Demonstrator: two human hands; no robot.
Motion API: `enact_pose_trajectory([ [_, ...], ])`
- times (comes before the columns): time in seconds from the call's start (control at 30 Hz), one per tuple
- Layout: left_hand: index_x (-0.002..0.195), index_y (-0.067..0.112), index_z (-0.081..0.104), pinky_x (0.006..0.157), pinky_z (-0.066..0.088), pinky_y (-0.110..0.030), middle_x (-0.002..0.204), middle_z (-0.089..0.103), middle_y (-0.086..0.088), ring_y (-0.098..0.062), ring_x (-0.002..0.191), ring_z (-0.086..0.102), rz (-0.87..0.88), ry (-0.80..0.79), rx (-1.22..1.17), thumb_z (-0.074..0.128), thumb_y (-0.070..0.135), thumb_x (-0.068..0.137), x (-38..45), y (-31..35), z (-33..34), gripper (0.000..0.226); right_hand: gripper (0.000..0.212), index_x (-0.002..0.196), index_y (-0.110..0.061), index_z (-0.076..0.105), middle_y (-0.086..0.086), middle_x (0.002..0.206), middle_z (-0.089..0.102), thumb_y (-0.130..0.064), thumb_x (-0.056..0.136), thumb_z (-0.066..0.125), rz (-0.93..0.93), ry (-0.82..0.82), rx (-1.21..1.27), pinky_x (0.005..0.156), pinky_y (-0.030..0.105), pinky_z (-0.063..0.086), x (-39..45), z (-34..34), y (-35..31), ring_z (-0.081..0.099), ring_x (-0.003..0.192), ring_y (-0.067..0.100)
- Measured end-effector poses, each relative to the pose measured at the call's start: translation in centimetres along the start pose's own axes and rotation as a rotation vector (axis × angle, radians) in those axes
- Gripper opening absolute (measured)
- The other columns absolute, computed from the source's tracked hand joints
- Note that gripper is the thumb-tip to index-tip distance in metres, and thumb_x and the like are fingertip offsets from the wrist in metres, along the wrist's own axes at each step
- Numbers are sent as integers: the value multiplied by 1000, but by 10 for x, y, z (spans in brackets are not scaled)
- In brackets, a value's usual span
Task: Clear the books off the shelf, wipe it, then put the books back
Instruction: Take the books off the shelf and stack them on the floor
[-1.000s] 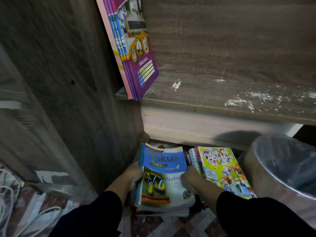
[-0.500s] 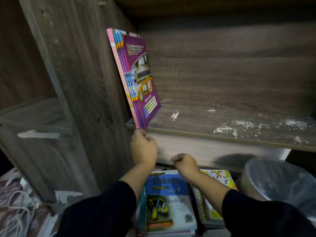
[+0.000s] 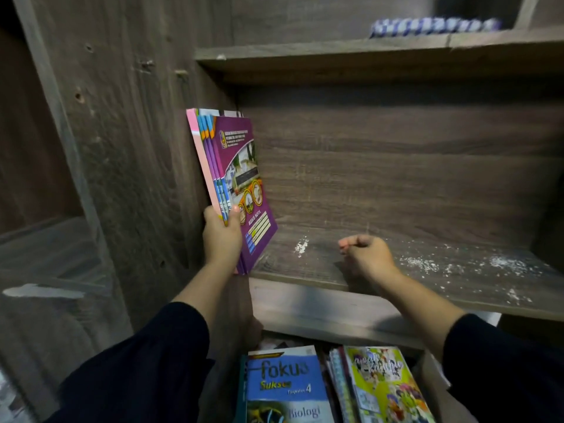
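Wooden shelf point(image 3: 396, 270) dusty, white specks. Left hand point(image 3: 221, 236) grips purple notebooks point(image 3: 238, 178); right hand point(image 3: 366, 254) curled, holding nothing.

Your left hand point(image 3: 221, 236) covers the lower spines of the purple notebooks point(image 3: 238, 184); the count behind the front cover is not legible, nor is its small print. The blue "Fokus" book point(image 3: 283, 389) and the green-covered book point(image 3: 384, 383) are cut off by the bottom edge. The striped object point(image 3: 433, 25) on the upper shelf point(image 3: 335, 53) is too blurred to identify. Your right hand point(image 3: 364, 254) hides its own fingertips.
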State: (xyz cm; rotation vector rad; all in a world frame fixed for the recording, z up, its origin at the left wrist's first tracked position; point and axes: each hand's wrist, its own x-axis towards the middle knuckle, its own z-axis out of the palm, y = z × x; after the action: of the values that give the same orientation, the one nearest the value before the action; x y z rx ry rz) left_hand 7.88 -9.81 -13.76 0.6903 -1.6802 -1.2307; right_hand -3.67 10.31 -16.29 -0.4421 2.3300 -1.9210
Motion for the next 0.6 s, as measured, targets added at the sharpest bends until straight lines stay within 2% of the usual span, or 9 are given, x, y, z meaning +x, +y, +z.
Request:
enact_pose_trajectory([
  [0.1, 110, 15, 48, 68, 54, -26, 104, 66, -3, -7, 78, 65, -37, -87, -195, 64, 31, 89, 6, -7, -2, 31, 34, 71, -18, 61, 8, 77, 61, 7, 89, 47, 37, -13, 34, 38, 14, 39, 6, 4, 9, 49, 54, 14],
  [0.17, 113, 15, 46, 69, 54, -28, 109, 66, -3, -10, 81, 66, 3, -52, -90, 68, 31, 86, 6, -8, -3, 38, 29, 76, -15, 62, 8, 71, 59, 5, 91, 47, 77, -22, 88, 42, 18, 36, 6, 6, 15, 47, 52, 15],
  [0.27, 128, 10, 40, 74, 47, -27, 125, 56, -9, -21, 102, 63, 155, 139, 161, 66, 27, 88, -5, -3, -1, 51, 30, 76, -16, 61, 7, 65, 57, 5, 92, 46, 103, -24, 108, 43, 19, 34, 2, 8, 20, 46, 51, 15],
  [0.33, 132, 7, 38, 73, 41, -25, 132, 48, -11, -24, 109, 59, 203, 205, 215, 63, 22, 90, -15, 4, 4, 51, 31, 75, -16, 59, 7, 67, 56, 6, 92, 46, 88, -12, 119, 40, 16, 34, 2, 5, 20, 46, 53, 15],
  [0.4, 134, 9, 36, 73, 43, -27, 134, 45, -11, -25, 111, 58, 193, 229, 231, 62, 20, 91, -18, 8, 8, 51, 29, 75, -15, 58, 8, 67, 56, 6, 92, 47, 85, -12, 152, 40, 15, 33, 1, 3, 18, 46, 53, 17],
  [0.5, 135, 11, 33, 76, 50, -33, 131, 53, -9, -24, 106, 62, 127, 217, 161, 64, 19, 90, -14, 10, 9, 55, 26, 77, -15, 57, 6, 66, 55, 5, 91, 48, 88, -30, 182, 40, 14, 31, -1, 1, 13, 47, 52, 16],
  [0.6, 122, 7, 42, 64, 48, -27, 115, 62, -6, -15, 86, 61, -27, 108, 2, 68, 19, 87, 2, 13, 9, 45, 26, 77, -15, 58, 3, 68, 56, 5, 92, 47, 74, -56, 178, 41, 15, 32, -5, -3, 9, 48, 51, 13],
])
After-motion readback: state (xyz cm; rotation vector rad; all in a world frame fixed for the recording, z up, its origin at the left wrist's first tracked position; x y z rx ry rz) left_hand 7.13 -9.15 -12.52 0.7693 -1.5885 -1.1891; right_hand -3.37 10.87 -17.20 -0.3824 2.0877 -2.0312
